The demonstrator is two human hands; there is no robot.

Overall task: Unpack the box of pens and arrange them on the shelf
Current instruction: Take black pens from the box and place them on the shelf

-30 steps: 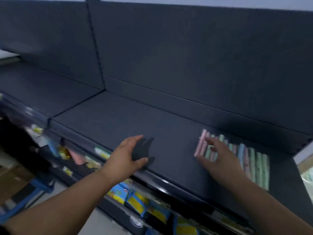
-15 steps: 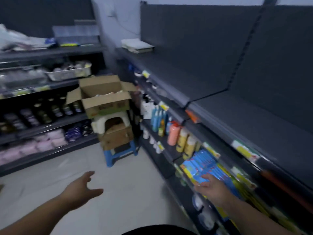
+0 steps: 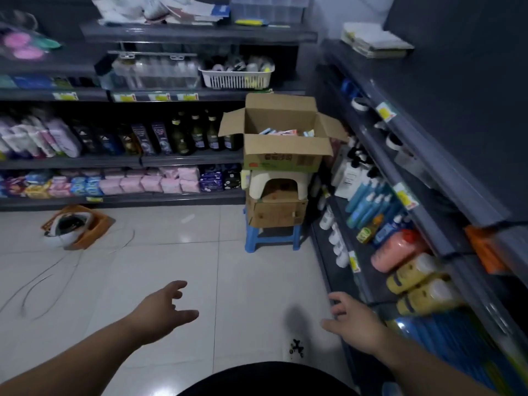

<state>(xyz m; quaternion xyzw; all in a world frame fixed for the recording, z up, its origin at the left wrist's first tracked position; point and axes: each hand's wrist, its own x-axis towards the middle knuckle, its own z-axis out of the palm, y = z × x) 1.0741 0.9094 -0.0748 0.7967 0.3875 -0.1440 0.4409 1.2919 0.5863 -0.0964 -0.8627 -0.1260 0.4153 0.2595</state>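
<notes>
Now, fingers spread and loose on the left hand [image 3: 163, 312], holding nothing; the right hand [image 3: 354, 321] is relaxed, empty too. At twelve o'clock the open box [image 3: 283, 155] sits on a white stool [image 3: 278, 178]; the shelf [image 3: 440, 164] runs along three o'clock.

Glossy tiled floor [image 3: 171, 252], cardboard box [image 3: 285, 155]

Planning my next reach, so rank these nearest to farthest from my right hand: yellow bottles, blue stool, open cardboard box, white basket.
1. yellow bottles, low shelf just right of the right hand.
2. blue stool, on the floor ahead.
3. open cardboard box, atop the stack on that stool.
4. white basket, back-wall shelf, farthest.
</notes>
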